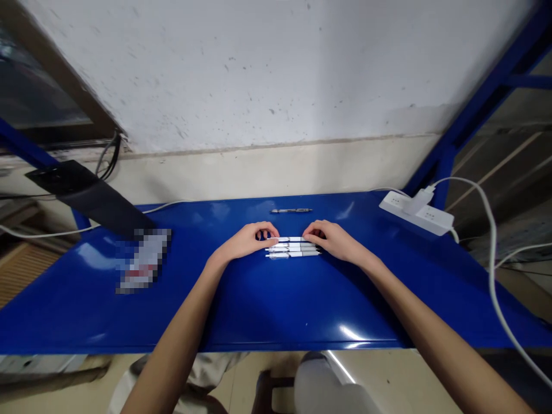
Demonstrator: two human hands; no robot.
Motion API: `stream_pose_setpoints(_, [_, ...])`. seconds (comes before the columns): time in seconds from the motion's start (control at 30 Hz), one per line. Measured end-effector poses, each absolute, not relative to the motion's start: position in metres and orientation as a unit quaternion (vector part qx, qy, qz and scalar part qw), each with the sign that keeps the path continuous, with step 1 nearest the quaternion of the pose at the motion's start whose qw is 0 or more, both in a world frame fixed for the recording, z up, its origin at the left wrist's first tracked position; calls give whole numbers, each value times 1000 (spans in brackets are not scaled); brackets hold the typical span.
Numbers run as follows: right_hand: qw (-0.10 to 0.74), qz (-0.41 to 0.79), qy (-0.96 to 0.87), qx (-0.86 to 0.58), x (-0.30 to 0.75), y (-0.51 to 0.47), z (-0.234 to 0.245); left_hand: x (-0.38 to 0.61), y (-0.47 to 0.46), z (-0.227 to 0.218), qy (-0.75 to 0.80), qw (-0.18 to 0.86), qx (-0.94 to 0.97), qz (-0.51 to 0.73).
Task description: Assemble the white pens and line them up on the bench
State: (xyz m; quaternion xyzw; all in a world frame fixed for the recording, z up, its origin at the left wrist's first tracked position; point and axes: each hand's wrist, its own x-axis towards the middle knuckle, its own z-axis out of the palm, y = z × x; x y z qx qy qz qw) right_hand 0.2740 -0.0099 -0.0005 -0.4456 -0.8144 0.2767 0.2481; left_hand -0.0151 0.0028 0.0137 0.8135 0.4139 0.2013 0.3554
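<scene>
Several white pens (293, 248) lie side by side in a neat row on the blue table (276, 305). My left hand (248, 241) rests at the row's left end, its fingers curled onto the pens' tips. At the right end sits my right hand (334, 240), with fingers curled onto the other ends. Both hands press the row from its two sides. One dark pen (291, 211) lies alone farther back, beyond the hands.
A white power strip (416, 211) with a plugged charger and white cables sits at the back right. A blurred-out card or packet (143, 260) lies at the left, with a black flat object (92, 197) behind it. A wall runs along the table's far edge.
</scene>
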Motion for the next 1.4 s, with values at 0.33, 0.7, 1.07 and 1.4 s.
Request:
stream_pose_setpoints(0.33, [244,281,-812,-449,273,-12,1,-15,3,13,411,328,826,203])
stream_pose_setpoints(0.7, [270,283,-791,-470,267,-12,1,2,23,-9,450,132,810,351])
stream_pose_setpoints(1.07, [299,293,-770,-481,268,-12,1,37,49,-19,509,102,811,271])
stream_pose_setpoints(1.4, [401,155,-745,-510,267,-12,-2,25,27,1,446,158,823,316])
